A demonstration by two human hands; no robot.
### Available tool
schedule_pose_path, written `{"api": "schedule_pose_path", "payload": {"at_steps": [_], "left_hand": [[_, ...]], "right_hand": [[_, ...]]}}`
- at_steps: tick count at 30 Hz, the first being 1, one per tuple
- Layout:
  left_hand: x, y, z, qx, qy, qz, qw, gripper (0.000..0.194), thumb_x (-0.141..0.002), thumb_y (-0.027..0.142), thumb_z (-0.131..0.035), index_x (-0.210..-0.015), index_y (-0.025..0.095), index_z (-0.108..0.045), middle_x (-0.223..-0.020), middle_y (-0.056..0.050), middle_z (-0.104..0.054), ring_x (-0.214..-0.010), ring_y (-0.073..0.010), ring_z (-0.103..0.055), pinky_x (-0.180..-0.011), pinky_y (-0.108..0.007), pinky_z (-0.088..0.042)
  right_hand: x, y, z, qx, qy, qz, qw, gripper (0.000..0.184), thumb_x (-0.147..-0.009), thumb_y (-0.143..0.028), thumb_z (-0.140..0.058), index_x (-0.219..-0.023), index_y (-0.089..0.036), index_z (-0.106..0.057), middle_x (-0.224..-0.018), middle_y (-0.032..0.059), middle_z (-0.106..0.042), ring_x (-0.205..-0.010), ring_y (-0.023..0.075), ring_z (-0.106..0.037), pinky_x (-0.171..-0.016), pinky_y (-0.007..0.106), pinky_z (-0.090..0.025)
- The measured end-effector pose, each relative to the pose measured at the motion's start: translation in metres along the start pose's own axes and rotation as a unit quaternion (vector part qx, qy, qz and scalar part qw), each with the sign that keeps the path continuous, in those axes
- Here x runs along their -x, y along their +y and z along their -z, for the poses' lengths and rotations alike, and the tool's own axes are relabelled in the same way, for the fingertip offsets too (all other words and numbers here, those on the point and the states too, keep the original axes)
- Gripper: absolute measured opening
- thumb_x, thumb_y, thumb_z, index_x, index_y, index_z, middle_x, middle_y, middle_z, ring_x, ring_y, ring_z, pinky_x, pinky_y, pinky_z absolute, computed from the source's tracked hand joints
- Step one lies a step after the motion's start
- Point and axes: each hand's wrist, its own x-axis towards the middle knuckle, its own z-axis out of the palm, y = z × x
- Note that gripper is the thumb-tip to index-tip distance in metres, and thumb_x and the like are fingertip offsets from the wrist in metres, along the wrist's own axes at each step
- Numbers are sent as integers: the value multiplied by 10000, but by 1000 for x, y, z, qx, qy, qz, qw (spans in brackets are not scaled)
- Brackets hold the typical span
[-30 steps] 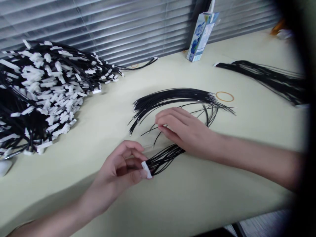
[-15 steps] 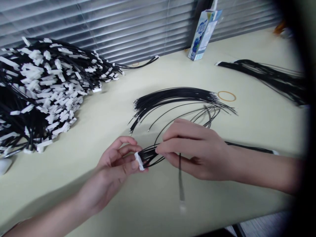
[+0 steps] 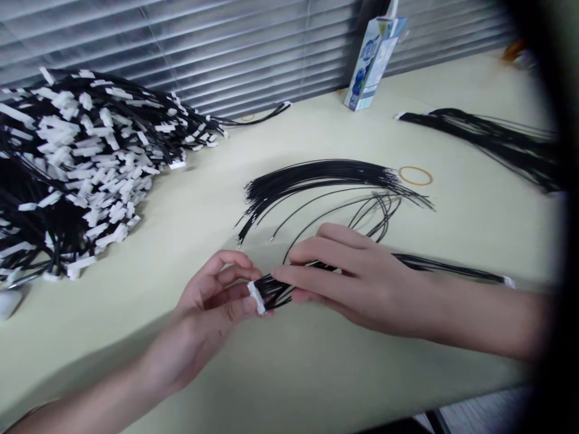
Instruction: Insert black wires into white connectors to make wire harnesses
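Note:
My left hand [image 3: 217,301] pinches a small white connector [image 3: 256,298] from which a bundle of thin black wires [image 3: 443,266] runs right across the table to a second white connector [image 3: 509,281]. My right hand [image 3: 357,277] lies over these wires, its thumb and fingers closed on them right beside the connector. Just behind my hands a fan of loose black wires [image 3: 316,178] rests on the pale table [image 3: 316,374].
A large heap of finished black harnesses with white connectors [image 3: 76,163] fills the left. A drink carton [image 3: 373,60] stands at the back by the blinds. A rubber band [image 3: 415,175] lies beside the loose wires; another black wire bundle [image 3: 493,141] sits far right.
My right hand came back from the loose wires to the connector and now grips the bundle's wires. The bundle has swung to lie stretched out to the right.

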Motion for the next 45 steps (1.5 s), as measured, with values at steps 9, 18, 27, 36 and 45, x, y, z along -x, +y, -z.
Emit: {"api": "schedule_pose_path", "payload": {"at_steps": [9,18,27,36,45], "left_hand": [[-1,0,-2,-10,6,-4,1000,244,-823,103,-584,-1003,237,-488,-984,-18,-538,-845,-149,-553,-765,-260,-424],[1,-1,-1,-1,15,-7,1000,248,-812,92,-591,-998,233,-507,-958,-16,-536,-856,-155,-551,-760,-255,-425],[-1,0,-2,-13,13,-5,1000,227,-821,112,-586,-989,241,-505,-979,-13,-529,-898,-167,-548,-752,-241,-422],[0,-1,-1,-29,6,-10,1000,224,-814,113,-601,-969,246,-512,-938,-8,-553,-859,-152,-573,-745,-233,-430],[0,-4,1,-66,-11,-27,997,235,-810,109,-611,-968,256,-519,-929,10,-561,-793,-122,-592,-692,-214,-447]], "right_hand": [[3,4,2,32,20,25,999,43,-844,-153,-560,-822,-115,-561,-779,34,-544,-723,130,-459,-669,302,-400],[0,2,6,41,-1,23,999,81,-869,-134,-504,-799,-119,-541,-782,34,-531,-720,133,-436,-647,308,-380],[1,3,5,52,-18,38,998,70,-853,-149,-530,-800,-124,-569,-772,35,-551,-716,142,-411,-634,307,-384],[1,2,3,40,-18,36,998,106,-868,-147,-511,-791,-130,-582,-744,29,-550,-714,136,-439,-628,285,-383],[1,-4,0,32,-28,76,996,198,-892,-128,-437,-812,-104,-617,-746,50,-575,-681,148,-422,-581,291,-369]]}}
